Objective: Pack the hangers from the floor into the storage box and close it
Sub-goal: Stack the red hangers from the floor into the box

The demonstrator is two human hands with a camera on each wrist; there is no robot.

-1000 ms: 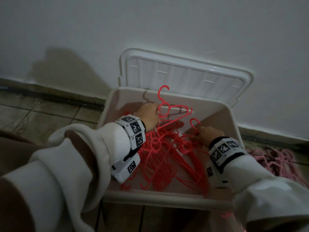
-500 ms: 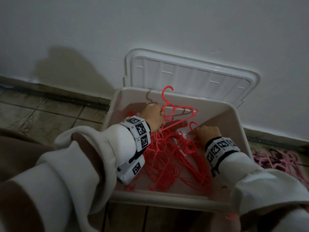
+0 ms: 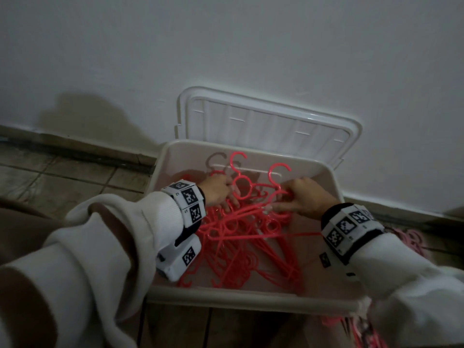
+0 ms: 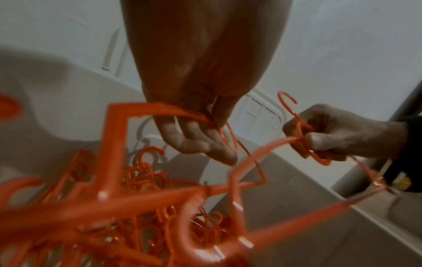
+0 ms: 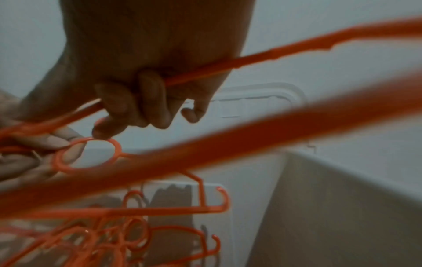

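Observation:
A beige storage box point(image 3: 251, 298) stands on the floor with its white lid point(image 3: 263, 124) open against the wall. A tangled pile of red hangers point(image 3: 251, 254) fills it. My left hand point(image 3: 221, 193) is inside at the back and pinches a red hanger point(image 3: 241, 185) between thumb and fingers point(image 4: 212, 122), its hook up. My right hand point(image 3: 300, 197) is beside it, fingers point(image 5: 148, 101) curled round the neck of another red hanger point(image 3: 277, 172), also hook up. The two lifted hangers overlap above the pile.
Pink hangers point(image 3: 411, 238) lie on the tiled floor right of the box, and more point(image 3: 356, 330) show by its front right corner. The white wall point(image 3: 226, 46) stands right behind the lid. Tiled floor point(image 3: 75, 177) stretches to the left.
My right hand rose and moved left toward my left hand, lifting a hanger so its hook stands up near the back wall. My left hand kept its hold at the back.

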